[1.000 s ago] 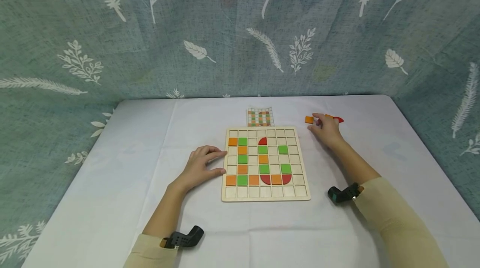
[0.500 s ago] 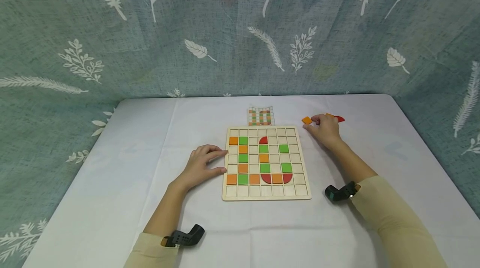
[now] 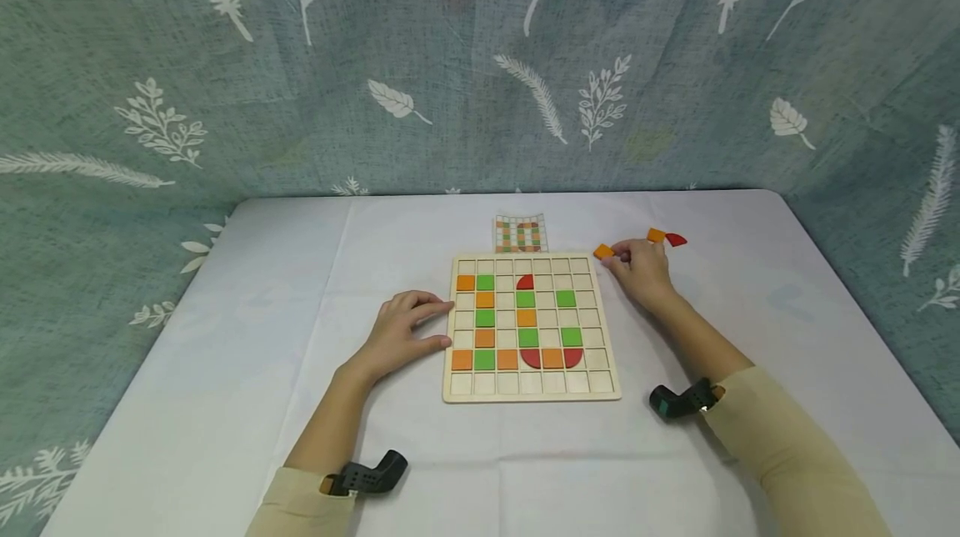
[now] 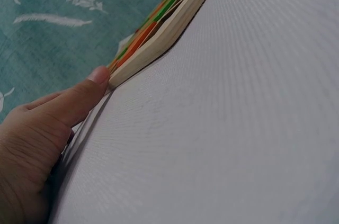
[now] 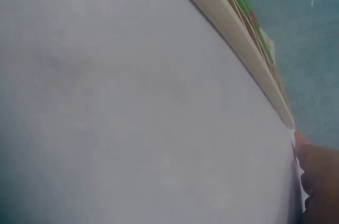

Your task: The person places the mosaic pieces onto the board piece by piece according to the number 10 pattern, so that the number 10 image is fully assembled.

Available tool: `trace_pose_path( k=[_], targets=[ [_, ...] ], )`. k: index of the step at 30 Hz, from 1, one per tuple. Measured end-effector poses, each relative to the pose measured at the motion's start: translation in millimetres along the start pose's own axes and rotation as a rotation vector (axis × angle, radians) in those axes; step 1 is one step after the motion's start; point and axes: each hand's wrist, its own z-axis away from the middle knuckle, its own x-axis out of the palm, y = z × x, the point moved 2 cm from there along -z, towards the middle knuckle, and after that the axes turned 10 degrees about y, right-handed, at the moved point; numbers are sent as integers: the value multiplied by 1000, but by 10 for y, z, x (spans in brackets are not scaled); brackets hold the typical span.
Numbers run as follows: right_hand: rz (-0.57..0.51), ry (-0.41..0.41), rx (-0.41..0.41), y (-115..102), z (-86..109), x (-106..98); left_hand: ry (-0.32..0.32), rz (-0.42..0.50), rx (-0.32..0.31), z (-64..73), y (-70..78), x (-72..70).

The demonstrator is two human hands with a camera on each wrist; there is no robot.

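Observation:
A square wooden grid board (image 3: 507,387) lies on the white table, with orange and green square tiles and red quarter-round tiles in some of its cells. My left hand (image 3: 405,333) rests at the board's left edge, thumb and fingertips touching the rim; in the left wrist view the thumb (image 4: 85,97) meets the board's corner. Past the board's upper right corner, my right hand (image 3: 643,274) pinches an orange square tile (image 3: 603,252) between thumb and fingers. Behind that hand lie another orange tile (image 3: 656,235) and a red quarter-round tile (image 3: 677,240).
A small printed pattern card (image 3: 521,234) stands just behind the board's far edge. The white cloth-covered table (image 3: 525,470) reaches back to a green leaf-patterned curtain (image 3: 450,103). A black wrist camera (image 3: 682,400) sits on the right forearm.
My right hand has moved left and nearer with the orange tile, which has turned and come close to the board's corner. The left hand keeps its place.

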Motion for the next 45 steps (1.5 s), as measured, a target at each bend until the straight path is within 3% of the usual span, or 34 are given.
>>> trace_pose_path(
  k=[6,14,27,36,41,45],
  targets=[
    [-8,15,-26,-39,61,-5,-5,7,-6,-2,-11,11],
    [-36,5,-1,-85,98,-3,3,8,5,-3,1,1],
    [-113,-117,-260,-408,228,157,3,7,3,8,1,3],
    [-103,-102,-382,-517,246,245,-11,11,-9,0,0,-3],
    [-111,-103,-422,-553,240,291,-15,5,-13,-4,2,-2],
    [-127,-155,-387,-579,226,315,-11,5,-11,-1,11,-4]
  ],
)
